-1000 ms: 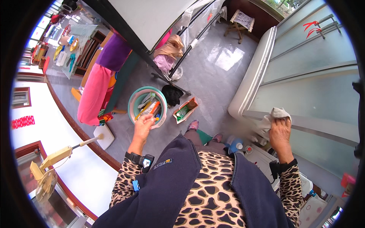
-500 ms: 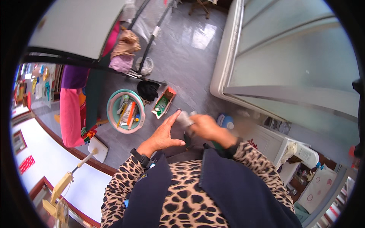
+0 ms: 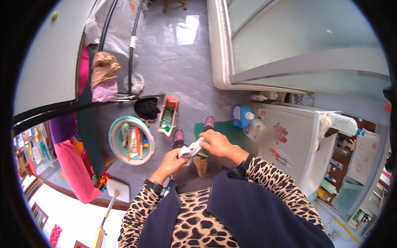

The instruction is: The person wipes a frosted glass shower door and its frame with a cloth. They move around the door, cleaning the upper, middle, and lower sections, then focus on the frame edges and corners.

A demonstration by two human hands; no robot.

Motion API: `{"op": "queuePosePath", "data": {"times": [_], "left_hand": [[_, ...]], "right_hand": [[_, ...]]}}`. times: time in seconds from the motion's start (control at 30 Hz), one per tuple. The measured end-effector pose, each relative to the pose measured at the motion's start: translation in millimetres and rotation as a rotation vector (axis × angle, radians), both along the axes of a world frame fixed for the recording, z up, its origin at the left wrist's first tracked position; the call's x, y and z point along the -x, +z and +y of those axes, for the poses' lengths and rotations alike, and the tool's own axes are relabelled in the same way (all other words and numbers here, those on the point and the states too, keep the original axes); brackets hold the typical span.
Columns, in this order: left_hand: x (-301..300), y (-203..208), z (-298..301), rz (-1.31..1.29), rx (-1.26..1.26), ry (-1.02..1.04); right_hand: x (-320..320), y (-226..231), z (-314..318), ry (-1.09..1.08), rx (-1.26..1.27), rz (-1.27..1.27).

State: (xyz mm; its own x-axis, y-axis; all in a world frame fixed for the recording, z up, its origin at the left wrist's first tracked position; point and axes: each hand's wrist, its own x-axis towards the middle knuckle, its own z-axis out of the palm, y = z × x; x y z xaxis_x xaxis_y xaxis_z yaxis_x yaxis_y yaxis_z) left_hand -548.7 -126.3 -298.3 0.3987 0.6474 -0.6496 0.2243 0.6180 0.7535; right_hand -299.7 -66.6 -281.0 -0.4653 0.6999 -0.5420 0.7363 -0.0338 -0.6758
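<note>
A crumpled white-and-grey cloth point(image 3: 191, 151) stretches between my two hands in front of my body. My left hand point(image 3: 170, 163) has its fingers closed around the lower left end. At the upper right end, my right hand point(image 3: 219, 144) grips the same cloth with bent fingers. Beneath them, a brown printed piece like cardboard point(image 3: 201, 165) shows partly, and my hands and the cloth hide some of it. My feet in pink-purple shoes point(image 3: 209, 122) are visible beyond the hands.
Left of me on the grey floor stands a round basin point(image 3: 151, 145) with packets and tools. Beside it lie a black cloth point(image 3: 147, 108) and an open carton point(image 3: 175, 108) with a green item. Rightward are a blue bottle point(image 3: 240, 117), a white jug point(image 3: 253, 131) and a white cabinet point(image 3: 289, 142).
My left hand, spread beside the cloth before, is now closed on it. My right hand still holds it. The cloth is now stretched between both hands, and the view has shifted.
</note>
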Motion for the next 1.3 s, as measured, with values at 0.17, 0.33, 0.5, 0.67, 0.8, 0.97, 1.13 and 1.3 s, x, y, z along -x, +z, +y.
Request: {"op": "queuePosePath", "data": {"times": [0.17,0.33,0.5,0.67,0.8,0.97,1.13,1.3], "left_hand": [[47.7,-27.3,-37.7,0.194,0.062,-0.142],[91.7,-40.7,-98.5,0.294,0.146,-0.049],[114.9,-55.9,-139.7,0.35,0.325,0.128],[102.1,-87.9,-151.0,0.288,0.534,0.247],[85.3,-107.9,-138.7,0.233,0.582,0.28],[65.6,-126.2,-123.2,0.154,0.579,0.313],[53.8,-133.5,-117.6,0.211,0.596,0.224],[45.0,-135.0,-107.4,0.195,0.633,0.272]], "right_hand": [[35.2,-115.6,-13.0,-0.292,0.237,-0.191],[88.4,-232.3,-11.0,-0.364,0.31,-0.256],[138.3,-321.2,10.1,-0.558,0.507,-0.272],[166.9,-385.3,16.7,-0.672,0.512,-0.156],[166.4,-405.9,8.8,-0.578,0.285,-0.178],[108.6,-406.7,2.3,-0.916,0.583,0.273],[41.6,-389.7,-14.7,-1.052,0.671,0.443],[-29.0,-372.1,-27.0,-1.376,0.651,0.547]]}}
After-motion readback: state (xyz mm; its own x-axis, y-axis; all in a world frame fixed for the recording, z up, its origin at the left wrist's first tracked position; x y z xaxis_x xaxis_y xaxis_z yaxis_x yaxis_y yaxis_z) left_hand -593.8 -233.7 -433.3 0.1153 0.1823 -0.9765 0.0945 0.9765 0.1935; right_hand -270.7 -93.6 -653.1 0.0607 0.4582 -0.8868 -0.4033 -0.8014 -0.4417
